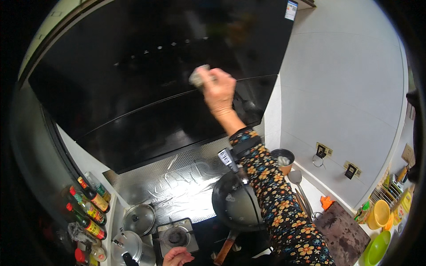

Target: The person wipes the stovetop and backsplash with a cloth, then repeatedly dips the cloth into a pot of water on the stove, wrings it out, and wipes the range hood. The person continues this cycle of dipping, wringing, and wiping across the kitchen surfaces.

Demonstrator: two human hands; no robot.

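My right hand is raised at the black range hood, its fingers closed around a crumpled pale cloth. The cloth lies against the glossy front panel, just above the seam, and is slightly blurred. A floral sleeve covers that arm, with a strap and small device at the wrist. Low in view, my left hand is near the gas burner, its fingers loosely bent and nothing visible in them. The frame's bottom edge cuts it off. A wok with a wooden handle sits below the right forearm.
Sauce bottles line a ledge at left, beside a lidded pot and a pressure cooker. Foil covers the wall behind the stove. To the right are a small pot, a spatula, a cutting board and a green bowl.
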